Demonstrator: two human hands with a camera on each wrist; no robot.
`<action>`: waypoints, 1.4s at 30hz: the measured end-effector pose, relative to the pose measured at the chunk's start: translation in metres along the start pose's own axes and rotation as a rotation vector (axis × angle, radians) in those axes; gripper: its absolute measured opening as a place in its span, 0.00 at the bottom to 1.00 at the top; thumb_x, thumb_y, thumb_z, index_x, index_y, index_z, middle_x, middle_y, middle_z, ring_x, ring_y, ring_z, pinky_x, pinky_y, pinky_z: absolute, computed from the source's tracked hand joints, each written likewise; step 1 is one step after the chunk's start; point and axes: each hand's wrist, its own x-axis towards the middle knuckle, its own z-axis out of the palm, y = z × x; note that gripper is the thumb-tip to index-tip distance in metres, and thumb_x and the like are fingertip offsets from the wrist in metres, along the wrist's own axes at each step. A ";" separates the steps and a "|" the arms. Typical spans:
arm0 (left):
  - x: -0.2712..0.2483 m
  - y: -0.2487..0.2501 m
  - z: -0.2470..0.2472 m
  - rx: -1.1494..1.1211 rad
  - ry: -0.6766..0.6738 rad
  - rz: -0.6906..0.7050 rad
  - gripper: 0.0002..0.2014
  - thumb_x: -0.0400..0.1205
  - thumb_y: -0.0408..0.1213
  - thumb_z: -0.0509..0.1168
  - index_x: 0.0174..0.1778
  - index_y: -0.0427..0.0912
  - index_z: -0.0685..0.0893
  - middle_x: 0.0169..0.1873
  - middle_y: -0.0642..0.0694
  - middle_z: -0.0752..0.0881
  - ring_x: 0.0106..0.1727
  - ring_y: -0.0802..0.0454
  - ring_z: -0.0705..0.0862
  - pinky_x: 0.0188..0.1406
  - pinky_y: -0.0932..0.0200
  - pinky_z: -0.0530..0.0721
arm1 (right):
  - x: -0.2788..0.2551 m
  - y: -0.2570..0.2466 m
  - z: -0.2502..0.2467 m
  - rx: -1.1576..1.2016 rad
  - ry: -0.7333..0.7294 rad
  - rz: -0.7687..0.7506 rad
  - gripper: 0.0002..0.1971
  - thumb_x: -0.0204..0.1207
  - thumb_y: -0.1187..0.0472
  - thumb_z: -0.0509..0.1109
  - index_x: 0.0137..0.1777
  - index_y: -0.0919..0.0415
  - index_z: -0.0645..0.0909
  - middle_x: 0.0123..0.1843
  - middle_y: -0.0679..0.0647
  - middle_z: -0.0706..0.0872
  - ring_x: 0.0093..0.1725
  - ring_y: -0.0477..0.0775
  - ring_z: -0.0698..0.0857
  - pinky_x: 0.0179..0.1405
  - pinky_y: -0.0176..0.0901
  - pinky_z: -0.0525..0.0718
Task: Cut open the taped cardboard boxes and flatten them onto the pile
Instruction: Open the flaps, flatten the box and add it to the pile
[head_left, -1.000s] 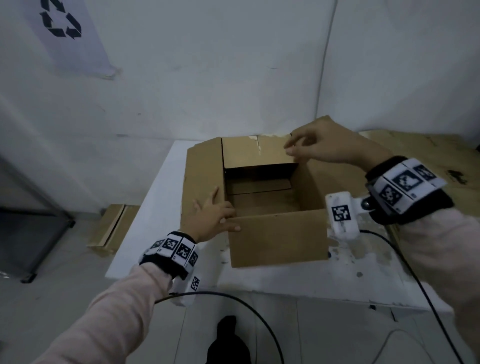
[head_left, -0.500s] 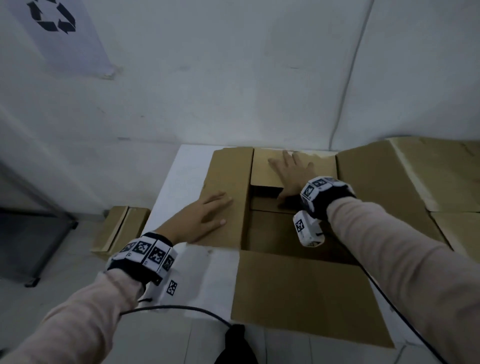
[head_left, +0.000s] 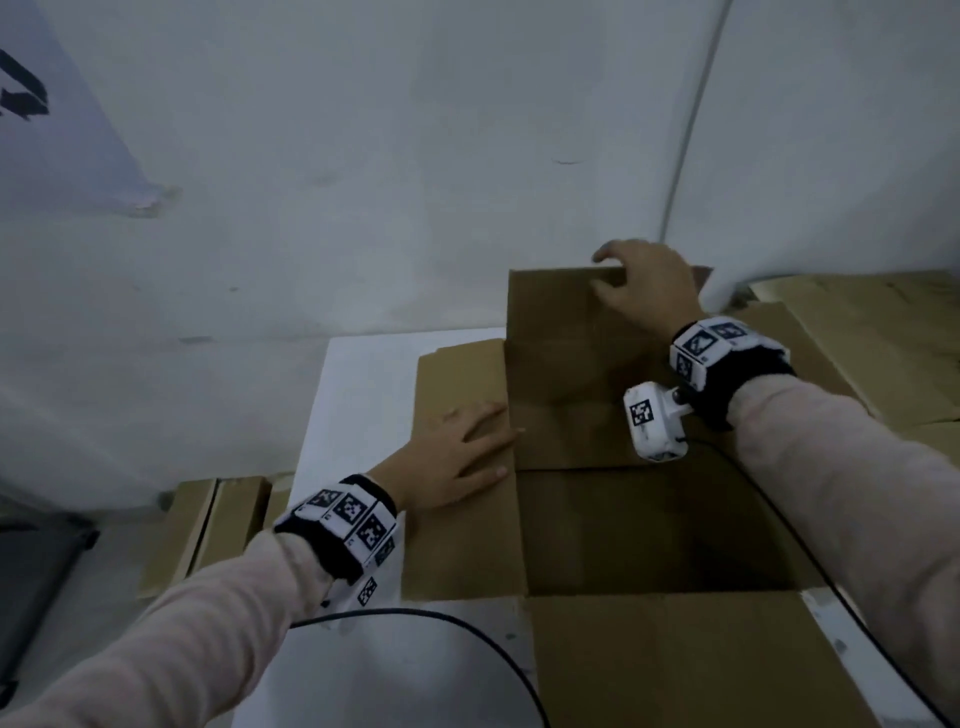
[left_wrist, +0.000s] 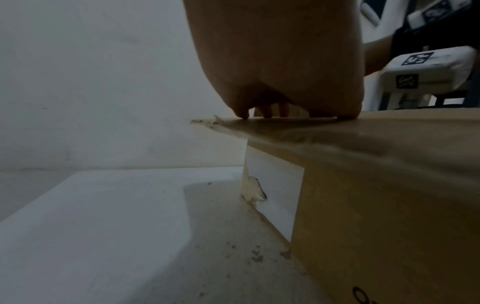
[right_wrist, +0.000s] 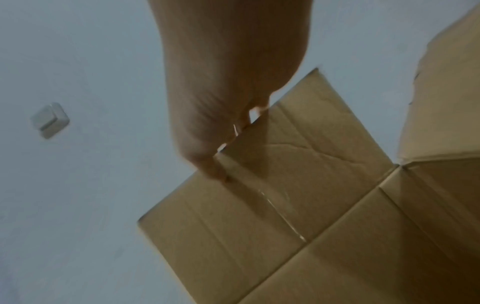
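An open brown cardboard box stands on the white table with its flaps spread. My left hand lies flat with straight fingers on the left flap and presses it down; in the left wrist view that flap juts out over the table. My right hand grips the top edge of the far flap, which stands upright against the wall. In the right wrist view the fingers curl over that flap's edge. The near flap lies flat toward me.
Flattened cardboard sheets are piled on the table to the right. More folded cardboard leans by the wall on the floor at left. A cable runs across the table's front. The white wall is right behind the box.
My right hand has gone from lying flat on the far flap to gripping its edge, and the flap now stands upright. The left hand stays pressed on the left flap.
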 end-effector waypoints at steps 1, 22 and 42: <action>0.002 -0.002 0.001 0.005 -0.003 0.014 0.30 0.83 0.61 0.44 0.82 0.57 0.58 0.83 0.47 0.50 0.83 0.48 0.49 0.79 0.57 0.43 | 0.005 0.002 0.006 -0.107 0.078 0.022 0.20 0.76 0.58 0.69 0.68 0.59 0.77 0.69 0.62 0.79 0.68 0.63 0.78 0.66 0.55 0.72; 0.006 -0.019 0.018 -0.287 -0.037 -0.011 0.27 0.76 0.75 0.43 0.72 0.81 0.55 0.78 0.71 0.39 0.83 0.55 0.40 0.82 0.45 0.50 | -0.035 0.057 0.043 -0.280 -0.567 0.164 0.32 0.79 0.50 0.65 0.81 0.46 0.58 0.81 0.54 0.62 0.79 0.59 0.64 0.78 0.71 0.53; -0.069 0.113 0.003 -0.260 0.008 -0.441 0.32 0.77 0.62 0.56 0.76 0.53 0.70 0.74 0.57 0.69 0.70 0.56 0.72 0.67 0.61 0.70 | -0.198 0.179 -0.067 0.612 -0.468 0.694 0.41 0.61 0.44 0.83 0.69 0.67 0.74 0.63 0.60 0.84 0.56 0.59 0.86 0.57 0.56 0.85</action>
